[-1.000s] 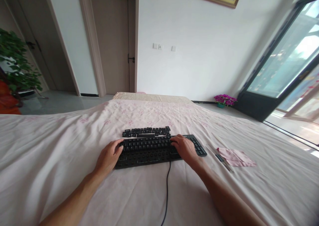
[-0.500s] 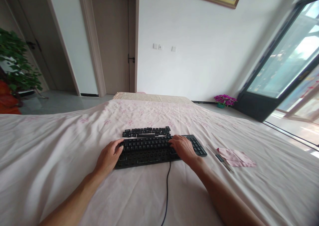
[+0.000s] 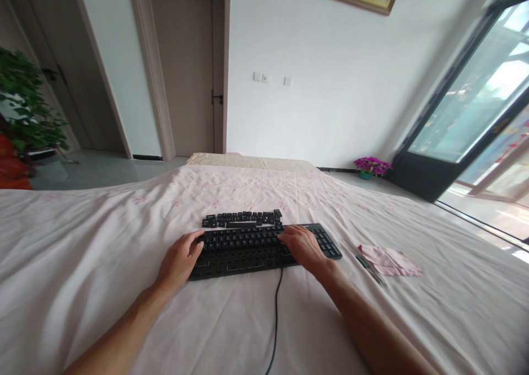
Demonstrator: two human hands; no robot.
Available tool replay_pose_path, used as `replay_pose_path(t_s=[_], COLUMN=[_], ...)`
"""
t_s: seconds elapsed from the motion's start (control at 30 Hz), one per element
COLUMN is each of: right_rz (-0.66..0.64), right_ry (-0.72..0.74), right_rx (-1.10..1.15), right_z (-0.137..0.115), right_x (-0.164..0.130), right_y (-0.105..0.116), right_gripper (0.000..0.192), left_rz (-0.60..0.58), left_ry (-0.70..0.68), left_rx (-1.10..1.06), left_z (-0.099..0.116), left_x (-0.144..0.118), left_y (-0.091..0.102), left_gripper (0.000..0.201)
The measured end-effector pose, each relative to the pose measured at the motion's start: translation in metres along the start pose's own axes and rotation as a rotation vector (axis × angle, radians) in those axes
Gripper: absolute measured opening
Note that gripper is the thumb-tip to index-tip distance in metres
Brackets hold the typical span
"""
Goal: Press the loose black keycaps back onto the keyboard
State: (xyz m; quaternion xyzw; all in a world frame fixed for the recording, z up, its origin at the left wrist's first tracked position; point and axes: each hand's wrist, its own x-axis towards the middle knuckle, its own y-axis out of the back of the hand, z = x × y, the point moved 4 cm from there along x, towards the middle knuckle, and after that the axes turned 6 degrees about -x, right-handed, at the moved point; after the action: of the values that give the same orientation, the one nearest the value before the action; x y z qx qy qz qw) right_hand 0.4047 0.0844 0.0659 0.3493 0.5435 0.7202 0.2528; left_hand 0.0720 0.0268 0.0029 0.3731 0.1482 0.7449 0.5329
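A black keyboard (image 3: 243, 258) lies on the bedsheet, its lower rows stripped of keycaps and its upper rows and number pad still covered. My left hand (image 3: 182, 256) holds the keyboard's left end, thumb and fingers curled at the edge. Over the right part of the main keys rests my right hand (image 3: 303, 245), palm down, its fingers drawn together at the end of a key row. Whatever its fingertips pinch is hidden. Just behind the keyboard, several loose black keycaps (image 3: 242, 218) lie in rows, a long space bar (image 3: 241, 225) among them.
A black cable (image 3: 276, 320) runs from the keyboard towards me. To the right lie a pink cloth (image 3: 390, 260) and a slim tool (image 3: 370, 269) with a dark part and metal prongs. The pale floral sheet (image 3: 124, 237) is wrinkled. Purple flowers (image 3: 372, 166) stand by the wall.
Both hands stay in nearly the same place on the keyboard. The whole view has shifted very slightly; the keycaps, cloth and tool have not visibly moved.
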Motion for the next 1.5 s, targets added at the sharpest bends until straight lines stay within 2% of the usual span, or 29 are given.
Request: replay_pose_path(t_s=[0.13,0.33,0.57,0.7,0.83,0.97,1.07,1.17,1.33,1.5], right_rz=[-0.034,-0.085,-0.117,-0.112,-0.079,-0.01,-0.02,-0.064,-0.133,-0.173], right_ry=[-0.001,-0.029,-0.049,-0.049,-0.071,-0.183,-0.317,-0.337,-0.227,-0.165], right_rx=[-0.028,-0.054,-0.06,-0.001,0.147,0.285,0.257,0.221,0.226,0.216], right_z=[-0.004,-0.011,-0.021,-0.018,0.002,0.042,0.075,0.095,0.101,0.099], right_x=[-0.002,-0.01,-0.015,-0.017,-0.009,0.02,0.047,0.07,0.09,0.1], right_y=[0.001,0.005,0.006,0.002,-0.002,-0.01,-0.023,-0.038,-0.055,-0.061], right_gripper=[0.025,0.041,0.044,0.046,0.036,0.032,0.033,0.037,0.045,0.041], left_rz=[-0.007,0.002,0.013,0.005,-0.014,-0.026,-0.017,-0.008,-0.014,-0.013], left_ry=[0.012,-0.008,-0.002,0.004,0.01,0.009,0.013,0.013,0.021,0.029], left_rx=[0.005,-0.001,-0.014,-0.009,-0.003,-0.006,-0.004,-0.007,-0.011,0.0], left_z=[0.001,0.002,0.003,0.001,-0.002,-0.003,-0.001,0.001,0.001,-0.001], left_x=[0.0,0.0,0.0,0.0,0.001,0.0,0.0,-0.001,0.0,0.001], left_y=[0.0,0.001,0.002,0.001,-0.001,-0.002,-0.001,0.0,-0.001,0.0], left_gripper=[0.038,0.038,0.037,0.037,0.037,0.037,0.037,0.036,0.037,0.037])
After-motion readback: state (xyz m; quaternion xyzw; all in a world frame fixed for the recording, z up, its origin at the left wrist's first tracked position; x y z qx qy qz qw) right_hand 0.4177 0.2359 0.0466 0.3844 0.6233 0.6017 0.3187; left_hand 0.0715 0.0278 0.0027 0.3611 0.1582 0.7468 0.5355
